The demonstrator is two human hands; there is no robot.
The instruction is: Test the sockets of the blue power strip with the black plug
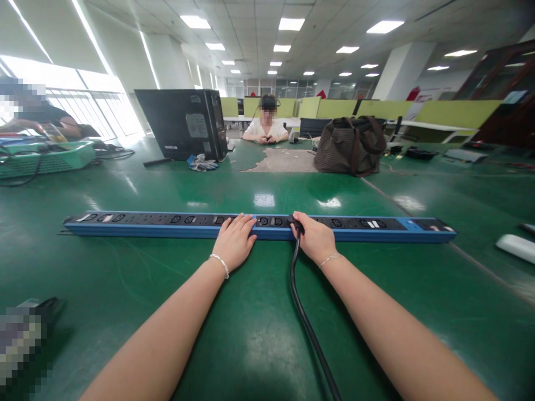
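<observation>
A long blue and black power strip (137, 225) lies across the green table, its row of sockets facing up. My left hand (234, 240) rests on the strip left of its middle, fingers stretched out flat over the sockets. Just right of the middle, my right hand (314, 236) grips a black power plug (295, 223) at a socket; how deep the plug sits is hidden. From the plug a thick black cable (301, 312) runs down toward me between my forearms.
On the green table (175, 189) stand a black computer case (184, 125), work gloves (203, 162), a brown bag (350, 146) and a green basket (50, 159). One person (266, 125) sits across; another (45, 117) is at left. A white object (516, 249) lies right.
</observation>
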